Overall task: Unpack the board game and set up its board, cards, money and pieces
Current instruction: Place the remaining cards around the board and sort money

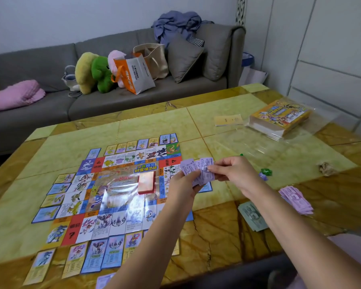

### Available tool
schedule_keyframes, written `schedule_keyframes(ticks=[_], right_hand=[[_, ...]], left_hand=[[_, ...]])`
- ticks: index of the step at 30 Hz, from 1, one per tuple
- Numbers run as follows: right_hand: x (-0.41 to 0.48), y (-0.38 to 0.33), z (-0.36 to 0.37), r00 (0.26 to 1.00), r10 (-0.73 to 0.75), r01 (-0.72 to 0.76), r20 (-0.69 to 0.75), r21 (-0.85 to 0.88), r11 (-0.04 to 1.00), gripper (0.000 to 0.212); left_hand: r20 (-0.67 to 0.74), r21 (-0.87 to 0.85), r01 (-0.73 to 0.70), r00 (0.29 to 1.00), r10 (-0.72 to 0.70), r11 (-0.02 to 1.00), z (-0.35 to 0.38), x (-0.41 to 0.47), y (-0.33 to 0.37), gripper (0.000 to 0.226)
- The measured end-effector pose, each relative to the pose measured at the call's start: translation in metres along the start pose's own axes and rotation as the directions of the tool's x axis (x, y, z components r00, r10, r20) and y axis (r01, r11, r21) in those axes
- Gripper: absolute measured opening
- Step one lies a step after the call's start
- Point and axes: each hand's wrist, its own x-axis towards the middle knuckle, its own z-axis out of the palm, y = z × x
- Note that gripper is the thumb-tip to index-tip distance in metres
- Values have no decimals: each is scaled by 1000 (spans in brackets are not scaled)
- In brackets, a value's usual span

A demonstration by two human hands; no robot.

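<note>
The game board (117, 190) lies flat on the table (217, 236), ringed by property cards (96, 255), with a red card deck (146, 182) on its middle. My left hand (181, 184) grips a fanned bundle of purple money notes (198, 168) above the board's right edge. My right hand (230, 167) pinches the right end of one of those notes. A purple money pile (297, 200) and a green money pile (252, 215) lie on the table to the right. Green and purple dice or pieces (265, 174) sit behind my right wrist.
The yellow game box (279, 116) sits in clear plastic wrap at the far right, a small booklet (228, 119) beside it. A crumpled paper ball (326, 168) lies at the right. A grey sofa (50, 105) with bags and plush toys stands behind the table.
</note>
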Motion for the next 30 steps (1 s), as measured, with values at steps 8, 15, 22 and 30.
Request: schedule_keyframes(ticks=[8,15,22,30], right_hand=[[27,11,-21,991,-51,-21,-127,-509,861,17],[41,27,-15,989,72,-137,-132,-590,796,26],[49,22,-8,978,96,-197,-185,-670,715,25],[17,-12,17,963,-266,206,-27,-559,803,28]], left_hand=[[-107,-30,35,994,-38,999,-7,3,7,3],[-146,-18,22,989,-24,1000,-14,0,12,8],[-118,-22,35,992,-37,999,-21,0,12,6],[-131,-94,-46,991,33,995,-26,-3,18,8]])
